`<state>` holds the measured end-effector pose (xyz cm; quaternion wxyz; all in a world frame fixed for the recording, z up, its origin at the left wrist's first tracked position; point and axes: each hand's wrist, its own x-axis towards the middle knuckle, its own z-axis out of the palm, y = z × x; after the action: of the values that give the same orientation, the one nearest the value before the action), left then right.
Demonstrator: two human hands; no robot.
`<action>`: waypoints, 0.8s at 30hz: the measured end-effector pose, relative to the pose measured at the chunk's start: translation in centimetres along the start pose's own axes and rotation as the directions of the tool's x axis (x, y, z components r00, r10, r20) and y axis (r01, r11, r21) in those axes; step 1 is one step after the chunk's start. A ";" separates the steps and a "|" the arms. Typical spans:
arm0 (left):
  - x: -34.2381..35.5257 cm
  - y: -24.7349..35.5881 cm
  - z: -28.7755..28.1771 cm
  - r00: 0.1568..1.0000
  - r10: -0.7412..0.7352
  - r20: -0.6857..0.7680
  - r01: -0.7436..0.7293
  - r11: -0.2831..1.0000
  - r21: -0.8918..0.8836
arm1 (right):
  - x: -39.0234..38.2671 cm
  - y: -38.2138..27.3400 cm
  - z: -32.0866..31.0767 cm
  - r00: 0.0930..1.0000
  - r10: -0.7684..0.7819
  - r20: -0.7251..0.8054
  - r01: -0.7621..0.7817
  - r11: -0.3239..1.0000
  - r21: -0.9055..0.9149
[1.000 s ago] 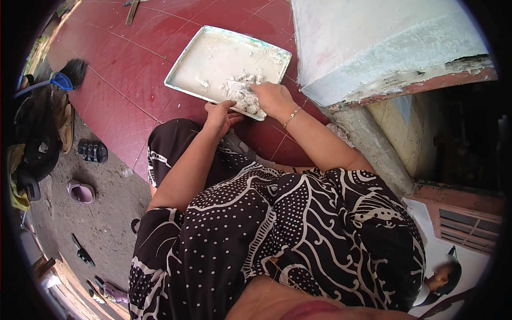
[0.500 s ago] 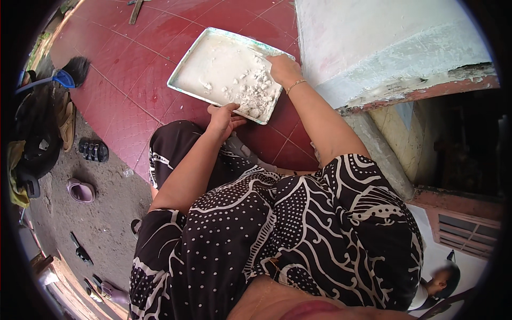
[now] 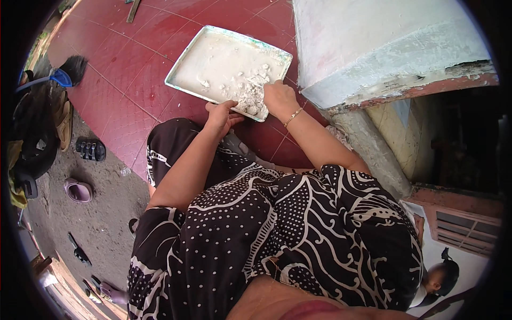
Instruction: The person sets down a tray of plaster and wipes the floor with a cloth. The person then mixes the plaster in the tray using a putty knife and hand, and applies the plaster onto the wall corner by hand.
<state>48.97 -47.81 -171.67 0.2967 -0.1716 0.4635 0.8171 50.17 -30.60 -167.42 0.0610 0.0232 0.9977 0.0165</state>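
Observation:
A white rectangular tray with green-stained edges lies on red tiles, filled with milky liquid and many white, paste-like lumps toward its near right. My left hand is closed on the tray's near rim, thumb on top and fingers underneath. My right hand, a bracelet at the wrist, is closed over the lumpy mass at the tray's right, around a small tool that is mostly hidden by the fingers and paste.
A whitewashed step borders the right, above a dark opening. Sandals and a blue broom are at left. A wooden stick lies beyond the tray. Another person's head appears at lower right.
My right hand went up to the tray's far right corner, then came back down toward the near right into the lumps. My left hand stays on the near rim.

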 end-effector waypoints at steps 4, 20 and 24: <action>-0.3 -1.2 -0.5 0.999 -0.005 0.036 0.006 1.000 -0.019 | -3.6 0.9 -3.4 0.994 -0.093 0.056 0.090 0.994 0.055; -2.5 -1.1 3.1 0.999 -0.026 -0.043 0.027 0.999 0.037 | -3.8 -2.6 -1.4 0.992 0.063 0.106 -0.091 0.955 0.284; -1.7 0.0 1.7 1.000 0.022 -0.019 -0.021 0.998 0.062 | -2.1 -3.8 -2.3 0.994 0.070 0.082 -0.092 0.950 0.300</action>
<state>50.26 -46.89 -169.84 0.2885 -0.1653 0.4934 0.8037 51.76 -34.53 -164.98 0.0909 0.0737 0.9839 -0.1351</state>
